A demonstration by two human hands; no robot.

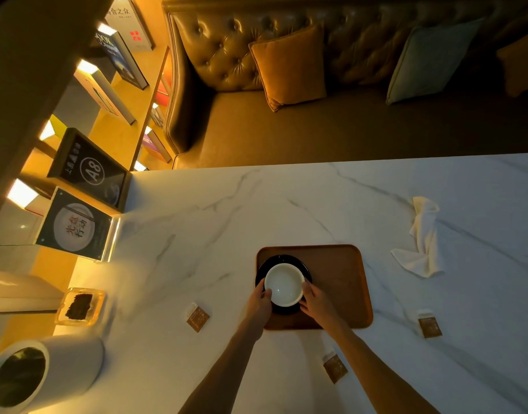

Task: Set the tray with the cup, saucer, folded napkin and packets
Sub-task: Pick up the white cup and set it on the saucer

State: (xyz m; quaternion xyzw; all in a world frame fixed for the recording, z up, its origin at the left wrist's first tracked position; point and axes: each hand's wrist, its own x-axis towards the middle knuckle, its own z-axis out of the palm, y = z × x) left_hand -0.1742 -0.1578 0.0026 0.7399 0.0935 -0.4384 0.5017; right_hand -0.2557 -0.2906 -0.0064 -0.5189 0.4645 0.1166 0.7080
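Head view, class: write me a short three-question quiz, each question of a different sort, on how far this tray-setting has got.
1. True or false: the napkin is folded and on the tray.
2. How many packets lie on the table, off the tray?
3. The cup sits on: A) the bare tray, B) the dark saucer, C) the table.

Key
1. False; it lies crumpled on the table right of the tray.
2. Three.
3. B; the left hand and right hand hold the cup.
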